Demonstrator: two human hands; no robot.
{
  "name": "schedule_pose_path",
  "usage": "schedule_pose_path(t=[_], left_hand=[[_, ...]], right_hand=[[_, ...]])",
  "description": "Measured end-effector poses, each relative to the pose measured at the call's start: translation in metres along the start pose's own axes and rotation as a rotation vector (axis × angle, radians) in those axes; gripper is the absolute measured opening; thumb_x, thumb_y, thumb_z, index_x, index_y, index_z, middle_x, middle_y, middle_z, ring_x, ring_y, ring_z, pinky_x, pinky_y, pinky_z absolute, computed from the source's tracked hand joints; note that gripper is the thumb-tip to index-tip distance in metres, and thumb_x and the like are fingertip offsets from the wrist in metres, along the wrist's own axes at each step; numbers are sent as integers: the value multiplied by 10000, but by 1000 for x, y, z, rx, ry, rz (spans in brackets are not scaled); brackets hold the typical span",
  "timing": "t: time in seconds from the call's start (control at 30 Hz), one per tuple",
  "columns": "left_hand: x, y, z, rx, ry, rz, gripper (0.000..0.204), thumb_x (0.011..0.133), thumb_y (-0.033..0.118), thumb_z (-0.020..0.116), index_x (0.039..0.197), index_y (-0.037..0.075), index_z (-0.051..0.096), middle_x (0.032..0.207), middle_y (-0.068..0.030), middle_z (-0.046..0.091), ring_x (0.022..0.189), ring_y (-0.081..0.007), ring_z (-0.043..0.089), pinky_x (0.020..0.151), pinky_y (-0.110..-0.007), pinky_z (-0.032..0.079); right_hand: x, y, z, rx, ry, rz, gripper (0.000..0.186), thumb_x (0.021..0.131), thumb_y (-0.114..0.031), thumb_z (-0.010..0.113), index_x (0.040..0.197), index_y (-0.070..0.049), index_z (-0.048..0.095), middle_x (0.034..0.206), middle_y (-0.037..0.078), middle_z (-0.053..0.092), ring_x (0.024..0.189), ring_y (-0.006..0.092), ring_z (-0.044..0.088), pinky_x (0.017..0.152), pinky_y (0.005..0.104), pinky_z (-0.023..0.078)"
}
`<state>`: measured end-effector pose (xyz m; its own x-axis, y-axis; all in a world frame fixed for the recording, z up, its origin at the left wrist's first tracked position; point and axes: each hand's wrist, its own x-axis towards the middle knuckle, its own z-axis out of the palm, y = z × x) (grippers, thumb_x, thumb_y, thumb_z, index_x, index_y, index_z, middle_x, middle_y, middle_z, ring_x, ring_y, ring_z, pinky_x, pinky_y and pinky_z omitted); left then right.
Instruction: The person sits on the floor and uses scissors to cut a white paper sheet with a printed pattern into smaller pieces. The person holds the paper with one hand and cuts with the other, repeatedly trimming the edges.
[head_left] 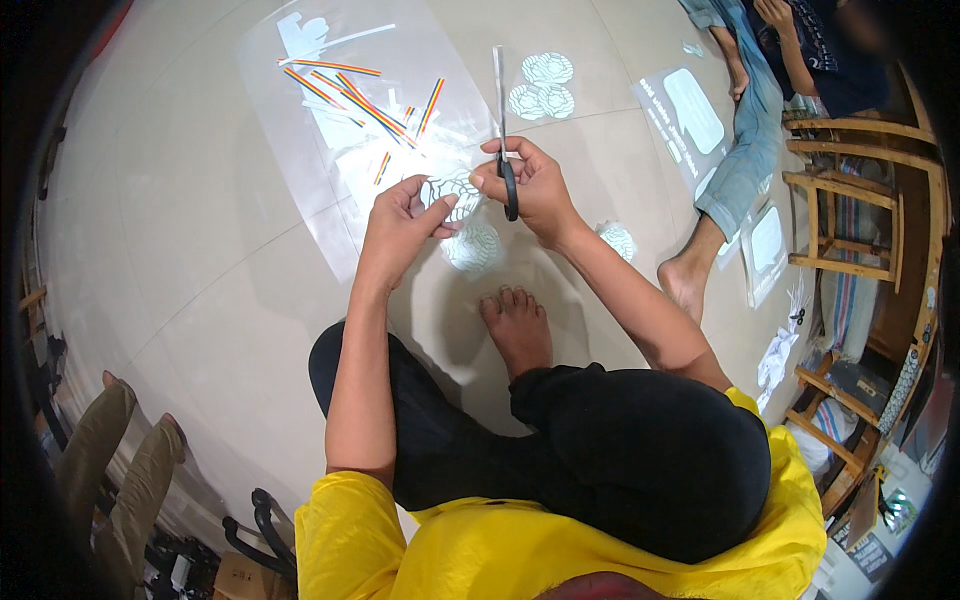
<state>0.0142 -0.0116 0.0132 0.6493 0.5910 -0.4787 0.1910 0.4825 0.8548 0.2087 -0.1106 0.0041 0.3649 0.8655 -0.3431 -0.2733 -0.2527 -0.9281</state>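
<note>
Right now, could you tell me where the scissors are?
In the head view, the scissors are in the right hand, blades toward the picture's top, just right of the patterned cutout.

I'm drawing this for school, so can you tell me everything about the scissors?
The scissors have long, thin silver blades, metal by their look, and black handles, perhaps plastic. The blades look closed and point toward the top of the picture, over the pale floor. The right hand holds them by the handles.
</note>
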Motion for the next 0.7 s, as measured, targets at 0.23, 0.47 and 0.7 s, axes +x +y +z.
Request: schedule_pose_path(t=[0.23,0.47,0.7], left_hand=[[3,-5,5,-226,111,111,313,1000,149,758,1248,-23,674,976,-32,757,817,-71,695,724,-235,583],[3,-7,17,-326,80,38,286,1038,144,713,1262,-26,661,1090,-64,751,934,-128,737,839,-281,638],[7,-2,13,-325,190,108,272,1048,109,686,1261,-54,646,1091,-76,739,946,-154,744,874,-305,655]], right_hand=[[-14,3,6,47,-29,10,464,917,-65,830,1285,39,568,939,71,749,856,80,691,739,210,530],[-17,-2,15,55,-9,-50,455,930,-90,836,1275,34,566,937,80,753,837,70,687,725,205,536],[-56,26,9,-25,-17,164,382,958,-160,818,1260,-30,624,855,48,728,733,75,675,679,235,555]])
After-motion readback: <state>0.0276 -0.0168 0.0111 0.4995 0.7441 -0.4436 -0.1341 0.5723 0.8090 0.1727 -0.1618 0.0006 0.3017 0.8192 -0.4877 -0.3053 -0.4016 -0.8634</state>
